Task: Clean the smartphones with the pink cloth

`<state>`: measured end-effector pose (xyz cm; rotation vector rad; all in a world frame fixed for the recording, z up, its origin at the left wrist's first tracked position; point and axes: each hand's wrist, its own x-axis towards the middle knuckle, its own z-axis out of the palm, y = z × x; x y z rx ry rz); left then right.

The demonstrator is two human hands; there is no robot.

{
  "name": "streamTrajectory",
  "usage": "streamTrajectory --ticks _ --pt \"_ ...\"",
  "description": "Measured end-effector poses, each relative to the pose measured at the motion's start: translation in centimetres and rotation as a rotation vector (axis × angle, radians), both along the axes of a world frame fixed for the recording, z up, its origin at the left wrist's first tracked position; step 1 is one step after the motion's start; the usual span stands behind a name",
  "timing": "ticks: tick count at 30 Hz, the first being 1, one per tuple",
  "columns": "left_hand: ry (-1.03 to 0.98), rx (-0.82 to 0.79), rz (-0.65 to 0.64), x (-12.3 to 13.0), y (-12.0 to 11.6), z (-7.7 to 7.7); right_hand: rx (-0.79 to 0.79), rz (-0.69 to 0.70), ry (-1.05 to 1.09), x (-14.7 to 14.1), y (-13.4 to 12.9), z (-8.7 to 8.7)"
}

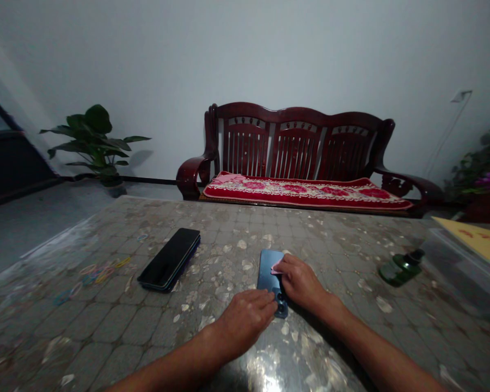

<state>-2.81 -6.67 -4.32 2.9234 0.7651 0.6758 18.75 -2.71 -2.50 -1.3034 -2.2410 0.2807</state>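
A blue phone [268, 267] lies back side up on the patterned table [139, 321], its camera lenses at the near end. My left hand [247, 316] rests at the phone's lower left, fingers together and touching it beside the lenses. Between the fingertips of my right hand [300, 277] is a small pink cloth [276, 267], pressed on the upper right part of the phone's back.
Farther left lie stacked phones [171, 258] and scattered coloured rubber bands [100, 274]. On the right are a green bottle [400, 268] on its side and a clear plastic box [453, 267] with a yellow sheet [476, 239]. A wooden bench [296, 147] stands behind the table.
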Motion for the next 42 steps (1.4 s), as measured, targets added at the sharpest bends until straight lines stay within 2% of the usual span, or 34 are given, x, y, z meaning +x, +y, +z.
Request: streamTrajectory --ticks 2,9,15,17,20,23,25,28,29,31,34,36,38,42 --pt "0.007 0.008 -0.003 0.0 0.0 0.0 -0.034 0.003 0.003 0.0 -0.2 0.2" --pt "0.008 0.023 0.019 0.1 -0.2 -0.5 -0.085 -0.113 -0.020 -0.6 0.2 1.1" --pt "0.003 0.085 0.018 0.3 -0.3 -0.3 -0.264 0.036 -0.032 -0.5 -1.5 2.7" --pt "0.005 0.121 0.034 0.5 -0.4 -0.3 -0.218 0.024 0.033 -0.4 -1.6 2.6" --pt "0.035 0.169 0.077 0.9 -0.6 -0.6 -0.031 -0.057 0.129 -0.2 -1.2 2.0" --pt "0.111 0.147 0.121 1.9 -0.9 -0.4 0.069 -0.078 0.192 -0.1 -0.8 1.1" --pt "0.170 0.089 0.151 2.7 -1.1 0.3 0.105 -0.081 0.265 0.0 -0.6 0.6" --pt "0.227 -0.080 0.192 3.4 -1.0 2.3 0.141 -0.141 0.415 0.3 -0.2 0.0" --pt "0.228 -0.147 0.183 3.4 -0.7 3.1 0.144 -0.166 0.466 0.4 0.0 -0.2" --pt "0.257 -0.236 0.079 2.8 0.7 4.6 0.146 -0.212 0.557 0.8 0.4 -0.5" --pt "0.299 -0.273 -0.074 1.5 4.2 6.0 0.138 -0.265 0.669 1.4 0.9 -1.0" --pt "0.333 -0.305 -0.143 0.9 7.0 6.5 0.124 -0.297 0.733 1.7 1.1 -1.3" --pt "0.378 -0.341 -0.149 0.9 9.4 6.6 0.111 -0.318 0.786 1.9 1.2 -1.5" --pt "0.493 -0.421 -0.148 1.7 12.1 6.4 0.073 -0.354 0.844 2.2 1.4 -1.7"
